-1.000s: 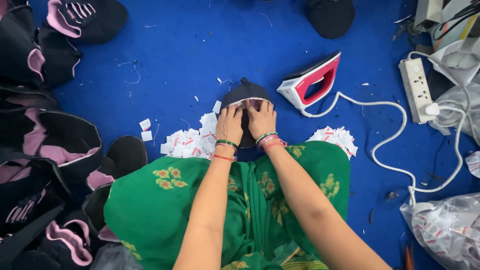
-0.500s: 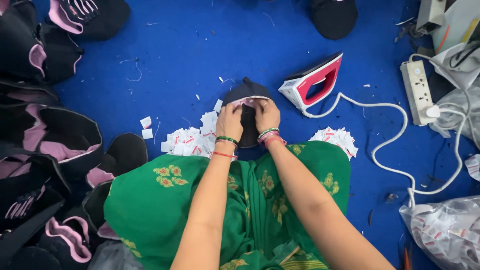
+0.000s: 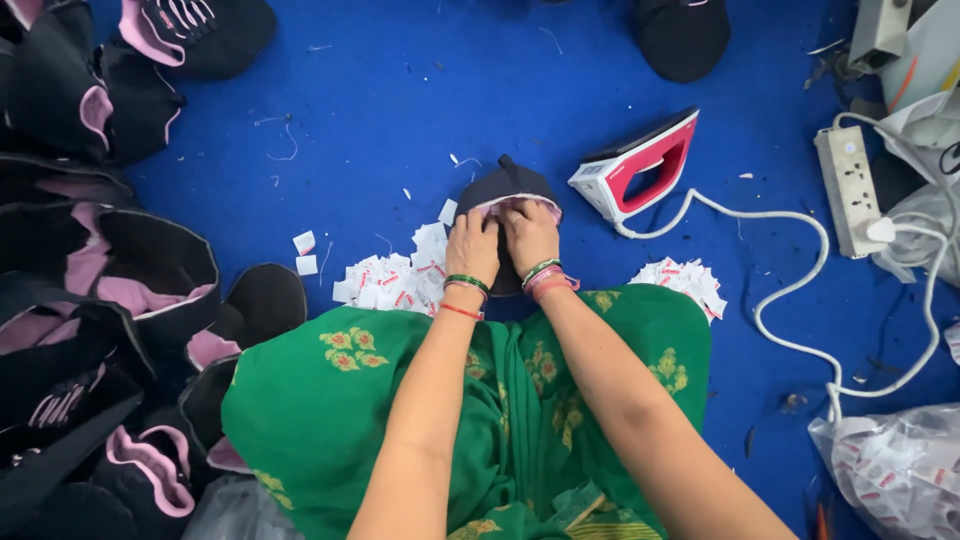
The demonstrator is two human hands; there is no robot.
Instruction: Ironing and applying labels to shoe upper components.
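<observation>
Pressing down at frame centre, the left hand (image 3: pixel 472 243) and right hand (image 3: pixel 531 235) lie side by side, fingers curled gripping the dark cap (image 3: pixel 506 187); the iron (image 3: pixel 640 165) stands just right.

Reference landmark: the dark cap piece (image 3: pixel 508 190) on the blue mat (image 3: pixel 400 110).

- Beyond the cap piece: open mat, only thread scraps and a far dark cap (image 3: pixel 680 35).
- Right of it: steam iron (image 3: pixel 640 165) stands just beside; its white cord (image 3: pixel 790 270) loops outward to the power strip (image 3: pixel 848 190).
- Left of it: pile of white labels (image 3: pixel 395 280), then bare mat up to the stacked black-and-pink pieces (image 3: pixel 90 280).
- Nearer right: second label pile (image 3: pixel 685 280).
</observation>
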